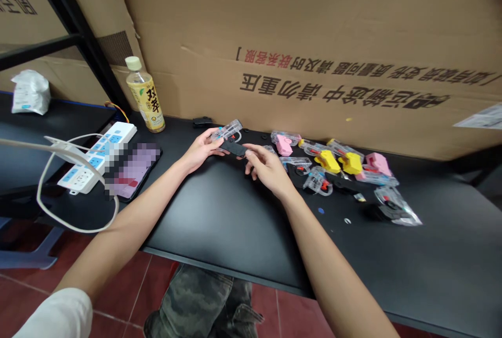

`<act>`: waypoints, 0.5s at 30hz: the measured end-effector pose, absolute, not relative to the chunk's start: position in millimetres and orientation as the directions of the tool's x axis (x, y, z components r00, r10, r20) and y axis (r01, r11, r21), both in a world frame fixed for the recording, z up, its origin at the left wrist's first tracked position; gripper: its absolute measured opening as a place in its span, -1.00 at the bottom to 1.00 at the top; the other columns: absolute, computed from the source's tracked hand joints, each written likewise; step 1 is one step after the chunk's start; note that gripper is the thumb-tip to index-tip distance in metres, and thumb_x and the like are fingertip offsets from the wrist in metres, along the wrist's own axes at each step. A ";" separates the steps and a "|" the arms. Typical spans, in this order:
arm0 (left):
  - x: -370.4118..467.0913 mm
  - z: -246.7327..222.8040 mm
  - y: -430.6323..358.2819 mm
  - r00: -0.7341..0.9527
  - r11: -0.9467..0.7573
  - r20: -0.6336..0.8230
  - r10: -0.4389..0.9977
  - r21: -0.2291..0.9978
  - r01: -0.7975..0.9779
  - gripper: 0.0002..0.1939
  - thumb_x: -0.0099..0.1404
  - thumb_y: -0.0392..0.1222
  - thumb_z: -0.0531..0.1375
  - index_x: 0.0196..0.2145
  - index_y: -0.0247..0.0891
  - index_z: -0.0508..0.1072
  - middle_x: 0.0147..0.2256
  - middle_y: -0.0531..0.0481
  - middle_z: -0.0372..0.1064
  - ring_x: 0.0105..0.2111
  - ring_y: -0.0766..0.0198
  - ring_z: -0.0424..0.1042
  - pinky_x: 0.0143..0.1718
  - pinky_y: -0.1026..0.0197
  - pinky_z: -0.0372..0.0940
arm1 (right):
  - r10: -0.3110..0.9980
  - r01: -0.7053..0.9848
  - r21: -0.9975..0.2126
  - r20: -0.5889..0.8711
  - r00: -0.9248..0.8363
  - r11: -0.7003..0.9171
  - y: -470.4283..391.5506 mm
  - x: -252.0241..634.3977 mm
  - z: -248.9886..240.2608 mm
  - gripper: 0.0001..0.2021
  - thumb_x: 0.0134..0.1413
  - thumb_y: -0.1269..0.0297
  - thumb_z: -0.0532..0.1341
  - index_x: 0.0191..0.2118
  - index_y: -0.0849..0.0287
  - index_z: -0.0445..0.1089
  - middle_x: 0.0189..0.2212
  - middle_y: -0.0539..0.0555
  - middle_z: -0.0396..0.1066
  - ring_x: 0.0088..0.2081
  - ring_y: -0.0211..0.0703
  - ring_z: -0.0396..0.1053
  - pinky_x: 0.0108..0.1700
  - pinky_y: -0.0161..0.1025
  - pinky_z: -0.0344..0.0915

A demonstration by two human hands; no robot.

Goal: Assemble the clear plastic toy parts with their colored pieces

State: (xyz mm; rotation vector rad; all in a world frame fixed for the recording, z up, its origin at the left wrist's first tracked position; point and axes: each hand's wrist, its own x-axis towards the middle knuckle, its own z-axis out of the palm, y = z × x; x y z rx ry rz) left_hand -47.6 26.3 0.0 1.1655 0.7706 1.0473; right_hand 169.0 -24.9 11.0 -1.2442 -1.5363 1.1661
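Note:
Above the black table, my left hand (pixel 203 149) grips a clear plastic toy gun (pixel 230 130) with blue and orange-red bits inside. A flat black piece (pixel 234 148) lies against it, extending to the right. My right hand (pixel 266 166) is closed at this black piece's right end, thumb and fingers pinching it. Whether the black piece is fixed to the gun I cannot tell. Just right of my right hand lie several similar clear toy guns, with a pink part (pixel 284 145), a yellow part (pixel 328 162) and black parts among them.
Against the back stands a large cardboard box (pixel 314 24). To the left are a drink bottle (pixel 146 96), a white power strip (pixel 98 158) with cables, and a phone (pixel 135 171). A wrapped toy gun (pixel 396 206) lies at the right; a small blue disc (pixel 320 211) lies nearer.

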 end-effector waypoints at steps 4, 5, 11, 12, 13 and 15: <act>-45.8 0.5 24.6 0.368 0.006 0.064 0.928 0.982 -0.187 -0.44 0.29 -0.04 0.32 0.18 -0.20 0.33 -0.11 -0.10 0.54 -0.38 0.32 0.56 -0.29 0.23 0.41 | 0.983 0.202 -0.975 0.052 -0.177 0.088 -24.7 168.9 9.2 -0.34 0.08 -0.17 0.33 0.16 0.16 0.30 -0.19 0.11 0.44 -0.49 -0.29 0.36 -0.60 -0.33 0.27; -45.3 0.8 23.9 0.371 -0.011 0.070 0.926 0.987 -0.160 -0.44 0.29 -0.03 0.31 0.19 -0.20 0.32 -0.11 -0.10 0.54 -0.39 0.34 0.55 -0.31 0.25 0.40 | 0.982 0.194 -0.976 0.063 -0.177 0.097 -24.3 168.9 7.8 -0.33 0.06 -0.17 0.34 0.17 0.13 0.27 -0.16 0.10 0.42 -0.49 -0.29 0.36 -0.61 -0.34 0.26; -43.0 1.5 19.2 0.396 -0.107 0.119 0.911 0.993 -0.052 -0.19 0.09 -0.06 0.47 0.23 -0.15 0.24 0.15 -0.21 0.42 -0.14 0.24 0.54 -0.10 0.17 0.42 | 0.982 0.172 -0.973 0.132 -0.135 0.155 -20.4 169.4 -0.9 -0.32 0.12 -0.16 0.29 0.23 0.05 0.12 -0.20 0.01 0.31 -0.52 -0.33 0.34 -0.63 -0.35 0.22; -43.1 0.7 19.2 0.399 -0.118 0.128 0.908 0.992 -0.051 -0.16 0.05 -0.08 0.49 0.22 -0.15 0.24 0.20 -0.23 0.38 -0.07 0.19 0.54 -0.03 0.13 0.42 | 0.980 0.177 -0.970 0.145 -0.136 0.168 -20.0 169.4 -2.0 -0.34 0.14 -0.16 0.27 0.23 0.04 0.11 -0.20 0.00 0.29 -0.52 -0.33 0.34 -0.64 -0.35 0.22; -43.4 -0.5 19.6 0.400 -0.124 0.132 0.907 0.991 -0.047 -0.14 0.03 -0.08 0.50 0.22 -0.15 0.24 0.23 -0.24 0.35 -0.01 0.15 0.52 0.03 0.09 0.40 | 0.978 0.183 -0.966 0.158 -0.137 0.182 -19.7 169.4 -2.9 -0.36 0.17 -0.17 0.25 0.23 0.03 0.11 -0.21 -0.01 0.28 -0.53 -0.33 0.34 -0.64 -0.35 0.22; -44.0 -3.3 21.1 0.399 -0.127 0.124 0.908 0.992 -0.020 -0.15 0.03 -0.07 0.50 0.21 -0.16 0.24 0.23 -0.26 0.34 0.02 0.11 0.51 0.07 0.04 0.39 | 0.974 0.197 -0.959 0.180 -0.139 0.206 -19.4 169.2 -4.3 -0.39 0.21 -0.18 0.21 0.23 0.01 0.11 -0.21 -0.01 0.26 -0.53 -0.33 0.33 -0.65 -0.36 0.21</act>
